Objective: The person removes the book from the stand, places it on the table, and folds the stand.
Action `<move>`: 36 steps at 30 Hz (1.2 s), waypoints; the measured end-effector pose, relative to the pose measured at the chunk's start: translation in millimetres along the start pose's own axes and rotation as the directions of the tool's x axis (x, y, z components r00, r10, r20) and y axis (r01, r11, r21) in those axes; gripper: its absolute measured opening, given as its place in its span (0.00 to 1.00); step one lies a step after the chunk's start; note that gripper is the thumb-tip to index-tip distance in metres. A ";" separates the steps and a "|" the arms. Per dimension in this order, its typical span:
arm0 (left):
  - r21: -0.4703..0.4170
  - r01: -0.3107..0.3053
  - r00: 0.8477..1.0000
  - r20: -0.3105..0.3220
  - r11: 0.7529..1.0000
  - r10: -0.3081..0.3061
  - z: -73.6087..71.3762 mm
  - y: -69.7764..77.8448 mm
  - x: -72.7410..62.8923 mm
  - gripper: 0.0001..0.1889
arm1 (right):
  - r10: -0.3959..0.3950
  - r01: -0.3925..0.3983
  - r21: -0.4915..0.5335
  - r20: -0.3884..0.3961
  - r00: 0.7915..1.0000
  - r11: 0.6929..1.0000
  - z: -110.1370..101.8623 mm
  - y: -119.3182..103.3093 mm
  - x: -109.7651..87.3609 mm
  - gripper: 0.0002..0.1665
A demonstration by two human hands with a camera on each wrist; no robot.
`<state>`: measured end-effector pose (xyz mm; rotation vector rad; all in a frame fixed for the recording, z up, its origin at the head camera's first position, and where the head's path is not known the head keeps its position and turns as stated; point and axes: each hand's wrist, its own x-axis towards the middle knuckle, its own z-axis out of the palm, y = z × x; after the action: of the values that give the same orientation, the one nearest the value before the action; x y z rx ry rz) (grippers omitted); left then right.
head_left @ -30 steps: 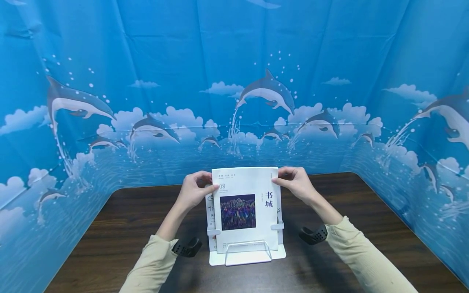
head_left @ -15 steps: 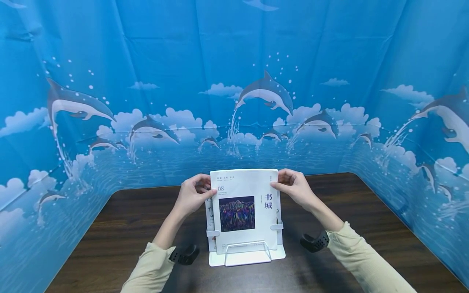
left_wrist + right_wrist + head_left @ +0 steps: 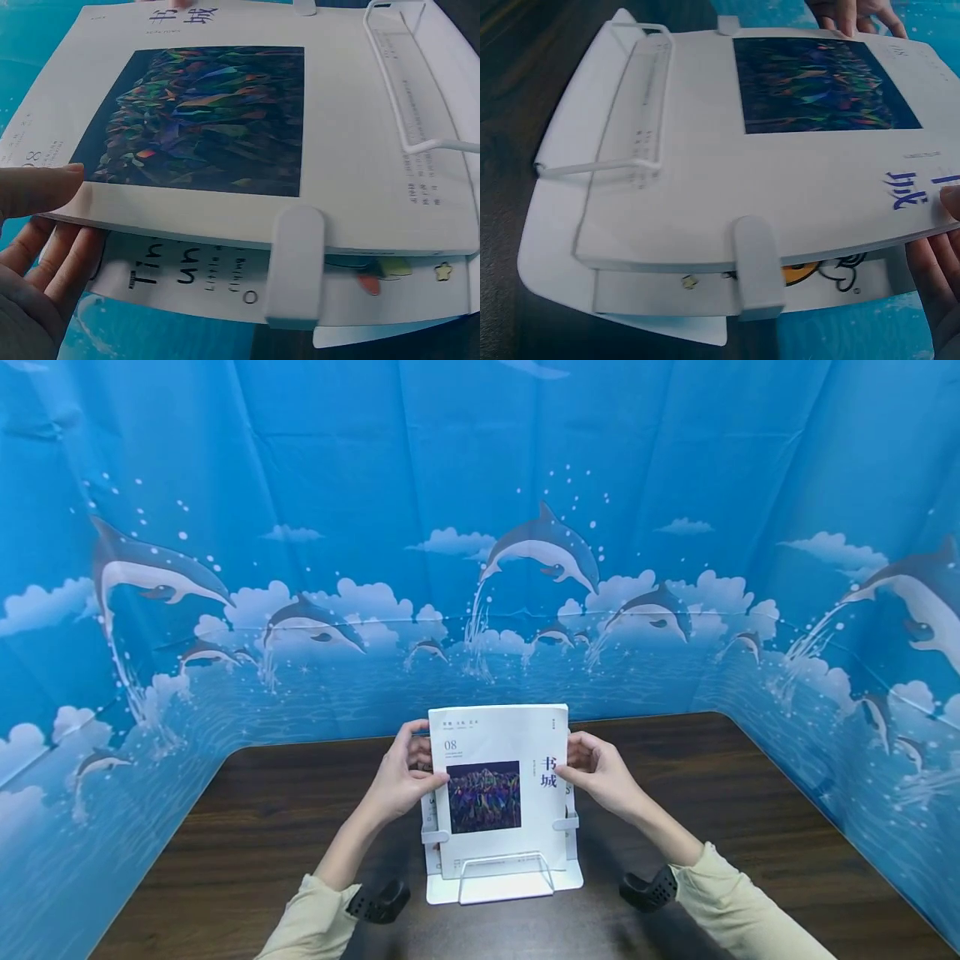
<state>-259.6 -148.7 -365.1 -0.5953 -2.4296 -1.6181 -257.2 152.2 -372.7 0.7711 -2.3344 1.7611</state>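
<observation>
Head view, magazine: a white magazine [image 3: 536,827] with a dark, colourful cover picture [image 3: 483,797] is propped up between the two hands, on a white stand [image 3: 568,877].
Head view, left hand: the left hand [image 3: 399,782] pinches the magazine's edge on its own side, thumb over the cover beside the picture, fingers round behind.
Head view, right hand: the right hand [image 3: 606,778] pinches the opposite edge at much the same height, thumb by the dark blue title [image 3: 549,774].
Head view, stand parts: the left clip [image 3: 435,837] sits below the left hand and the right clip [image 3: 566,822] below the right hand, each lapping over the cover's side; a wire rest [image 3: 507,898] crosses the magazine's foot, lower than both hands and between them.
Head view, surroundings: a dark wooden table [image 3: 255,827] lies under the forearms; a blue dolphin curtain [image 3: 480,443] hangs beyond the hands.
Left wrist view, grip: the left thumb lies on the cover, the fingers curled beneath the edge; whether they also reach behind the printed backing [image 3: 202,281] I cannot tell.
Left wrist view, backing: it juts past the magazine just beside the left fingers, lettering showing.
Right wrist view, grip: the right hand is partly cut off, its thumb touching the title, fingers under the edge.
Right wrist view, far side: across the cover, the left hand holds the other edge.
</observation>
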 end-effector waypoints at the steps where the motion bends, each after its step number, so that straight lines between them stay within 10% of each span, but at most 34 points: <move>1: -0.006 0.009 1.000 -0.001 1.000 -0.009 0.7 -1.0 -1.1 0.36 | -0.003 0.003 -0.015 0.000 1.000 1.000 1.1 -2.9 -1.6 0.18; 19: 0.147 0.005 0.997 -0.078 0.989 0.007 20.9 -7.0 -22.4 0.37 | -0.028 0.026 -0.055 -0.024 0.999 0.998 5.4 -10.1 -6.2 0.17; 36: 0.069 0.024 0.988 -0.157 0.997 -0.013 24.3 -13.2 -26.9 0.28 | -0.008 0.006 -0.097 -0.024 1.000 0.995 10.9 -9.7 -11.0 0.15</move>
<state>-238.6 -137.2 -395.4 -0.4196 -2.3730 -1.5171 -240.9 143.8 -372.0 0.7384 -2.3780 1.6316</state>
